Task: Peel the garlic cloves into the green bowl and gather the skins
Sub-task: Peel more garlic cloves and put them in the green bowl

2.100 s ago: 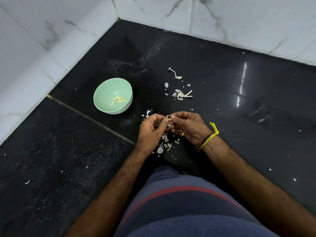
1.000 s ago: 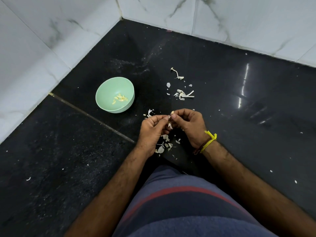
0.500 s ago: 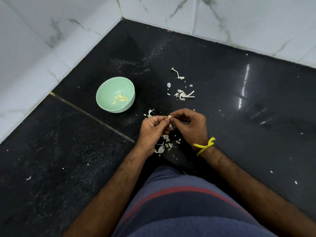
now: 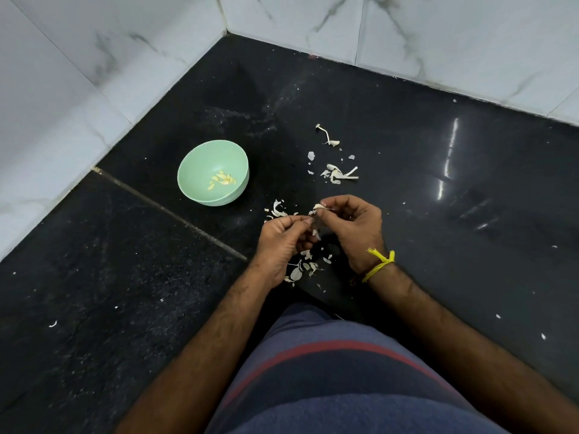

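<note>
A small garlic clove (image 4: 319,208) is pinched at the fingertips of my right hand (image 4: 354,228). My left hand (image 4: 283,242) meets it from the left, thumb and forefinger pinched on a strip of its skin. Both hands hover low over the black floor. The green bowl (image 4: 200,158) stands to the left of my hands, with several yellowish peeled cloves (image 4: 223,180) in its bottom. White skins lie in loose heaps: one under my hands (image 4: 302,269), one by my left knuckles (image 4: 277,211), and one farther off (image 4: 338,173).
White marble walls (image 4: 94,64) close the corner behind the bowl. A dry garlic stem (image 4: 327,136) lies beyond the far skins. My knee in blue shorts with a red stripe (image 4: 329,371) fills the lower middle. A grout seam (image 4: 163,208) crosses the floor.
My right hand has turned and lifted slightly with the clove, and my left hand has drawn a little back and down from it. The bowl and skin heaps have stayed put.
</note>
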### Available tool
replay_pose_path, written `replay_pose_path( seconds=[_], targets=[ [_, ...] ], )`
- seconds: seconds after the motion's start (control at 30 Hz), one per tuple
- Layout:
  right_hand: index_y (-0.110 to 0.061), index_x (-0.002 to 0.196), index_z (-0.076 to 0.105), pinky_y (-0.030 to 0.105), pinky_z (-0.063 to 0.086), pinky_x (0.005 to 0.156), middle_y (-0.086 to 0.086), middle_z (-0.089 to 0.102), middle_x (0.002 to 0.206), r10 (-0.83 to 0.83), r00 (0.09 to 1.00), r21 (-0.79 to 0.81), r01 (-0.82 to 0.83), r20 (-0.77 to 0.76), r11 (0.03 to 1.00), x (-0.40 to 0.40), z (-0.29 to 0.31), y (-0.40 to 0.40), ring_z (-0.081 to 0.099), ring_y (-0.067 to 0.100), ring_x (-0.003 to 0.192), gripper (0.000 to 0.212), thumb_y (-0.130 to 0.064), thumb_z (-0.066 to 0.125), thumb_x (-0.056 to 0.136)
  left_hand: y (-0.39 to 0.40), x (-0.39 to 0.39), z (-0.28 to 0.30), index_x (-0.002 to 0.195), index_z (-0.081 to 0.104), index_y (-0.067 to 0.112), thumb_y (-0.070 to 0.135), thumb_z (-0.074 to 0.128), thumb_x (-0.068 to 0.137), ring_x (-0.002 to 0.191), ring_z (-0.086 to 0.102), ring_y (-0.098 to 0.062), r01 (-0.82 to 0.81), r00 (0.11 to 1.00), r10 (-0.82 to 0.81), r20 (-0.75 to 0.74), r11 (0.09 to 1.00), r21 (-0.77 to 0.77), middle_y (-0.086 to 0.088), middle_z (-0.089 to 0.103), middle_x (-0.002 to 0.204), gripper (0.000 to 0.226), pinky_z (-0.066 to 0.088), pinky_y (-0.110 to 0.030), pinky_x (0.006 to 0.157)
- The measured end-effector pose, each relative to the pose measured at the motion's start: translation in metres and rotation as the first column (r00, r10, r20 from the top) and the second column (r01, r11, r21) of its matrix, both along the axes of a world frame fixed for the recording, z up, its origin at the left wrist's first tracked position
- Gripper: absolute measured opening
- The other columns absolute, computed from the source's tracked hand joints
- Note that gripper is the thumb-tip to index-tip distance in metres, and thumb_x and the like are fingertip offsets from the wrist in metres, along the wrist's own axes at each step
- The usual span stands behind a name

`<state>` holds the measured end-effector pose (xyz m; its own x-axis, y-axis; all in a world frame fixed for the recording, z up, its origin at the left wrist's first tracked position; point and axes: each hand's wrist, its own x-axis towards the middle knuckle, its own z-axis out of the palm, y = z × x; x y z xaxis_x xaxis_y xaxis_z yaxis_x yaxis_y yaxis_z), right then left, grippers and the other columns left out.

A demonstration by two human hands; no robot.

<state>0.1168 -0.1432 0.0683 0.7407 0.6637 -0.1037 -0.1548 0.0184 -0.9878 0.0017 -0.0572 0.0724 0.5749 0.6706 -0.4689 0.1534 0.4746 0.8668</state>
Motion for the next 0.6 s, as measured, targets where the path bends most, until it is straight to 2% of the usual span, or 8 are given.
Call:
replay_pose_path(
  seconds=[0.07,0.17,0.23,0.33,0.4,0.47,0.53,0.6],
  targets=[
    [-0.006,0.089,0.074,0.034,0.059,0.074,0.013,0.074,0.084,-0.022,0.999,0.008,0.022,-0.028,1.0,0.001,0.002,0.001,0.068,0.019,0.077,0.011,-0.004,0.079,0.08,0.001,-0.001,-0.001,0.094,0.073,0.005,0.007,0.065,0.095,0.064,0.063,-0.014,0.013,1.0,-0.011,-0.025,0.998,0.066,-0.009,0.07,0.075,0.008,0.052,-0.02,0.058],
    [-0.007,0.09,0.074,0.034,0.059,0.076,0.01,0.074,0.085,-0.022,0.999,-0.003,0.022,-0.043,1.0,0.003,0.0,0.001,0.067,0.017,0.077,0.013,-0.006,0.08,0.079,0.006,-0.003,0.003,0.09,0.074,0.004,0.005,0.069,0.093,0.062,0.062,-0.01,0.001,0.998,0.015,-0.062,0.969,0.247,-0.007,0.07,0.071,0.006,0.052,-0.019,0.058],
    [-0.01,0.089,0.074,0.038,0.059,0.077,0.011,0.075,0.086,-0.009,0.999,-0.016,0.009,-0.04,1.0,0.004,-0.003,0.001,0.067,0.018,0.077,0.012,-0.008,0.081,0.079,0.019,-0.007,0.01,0.09,0.075,0.002,0.006,0.074,0.09,0.062,0.061,-0.007,-0.063,0.992,0.1,-0.083,0.926,0.372,-0.006,0.07,0.072,0.004,0.053,-0.02,0.063],
    [-0.009,0.09,0.074,0.034,0.058,0.076,0.01,0.075,0.086,-0.002,0.999,-0.033,0.001,-0.039,0.999,0.003,-0.006,0.002,0.067,0.017,0.076,0.012,-0.008,0.081,0.08,0.052,-0.021,0.016,0.092,0.076,0.003,0.009,0.079,0.086,0.067,0.062,-0.012,-0.192,0.952,0.282,-0.117,0.851,0.489,-0.006,0.072,0.075,0.009,0.058,-0.03,0.071],
    [-0.009,0.091,0.074,0.036,0.058,0.076,0.011,0.075,0.087,-0.004,0.999,-0.045,0.002,-0.05,0.999,0.003,-0.006,0.004,0.067,0.018,0.076,0.012,-0.008,0.08,0.08,0.076,-0.031,0.019,0.087,0.077,0.007,0.012,0.08,0.084,0.064,0.062,-0.013,-0.267,0.909,0.394,-0.134,0.799,0.539,-0.006,0.072,0.072,0.007,0.059,-0.032,0.07],
    [-0.009,0.09,0.074,0.039,0.058,0.077,0.013,0.075,0.087,-0.004,0.999,-0.061,0.0,-0.05,0.998,0.002,-0.007,0.006,0.067,0.02,0.075,0.012,-0.007,0.08,0.08,0.094,-0.037,0.023,0.083,0.077,0.009,0.012,0.079,0.084,0.058,0.063,-0.011,-0.317,0.871,0.469,-0.145,0.763,0.563,-0.005,0.073,0.07,0.004,0.057,-0.027,0.06],
    [-0.011,0.089,0.074,0.04,0.058,0.077,0.013,0.074,0.085,-0.002,0.999,-0.071,-0.002,-0.05,0.997,0.001,-0.008,0.008,0.066,0.02,0.074,0.012,-0.008,0.08,0.08,0.108,-0.035,0.027,0.083,0.077,0.01,0.007,0.076,0.086,0.052,0.061,-0.009,-0.351,0.852,0.5,-0.157,0.767,0.538,-0.006,0.073,0.071,0.004,0.052,-0.022,0.052],
    [-0.011,0.088,0.074,0.043,0.057,0.077,0.013,0.074,0.084,0.012,0.999,-0.069,-0.016,-0.053,0.998,-0.003,-0.009,0.012,0.066,0.022,0.074,0.011,-0.007,0.08,0.08,0.12,-0.035,0.028,0.083,0.077,0.012,0.003,0.075,0.086,0.048,0.059,-0.008,-0.402,0.822,0.543,-0.169,0.765,0.504,-0.005,0.074,0.075,0.009,0.051,-0.019,0.049]
  ],
)
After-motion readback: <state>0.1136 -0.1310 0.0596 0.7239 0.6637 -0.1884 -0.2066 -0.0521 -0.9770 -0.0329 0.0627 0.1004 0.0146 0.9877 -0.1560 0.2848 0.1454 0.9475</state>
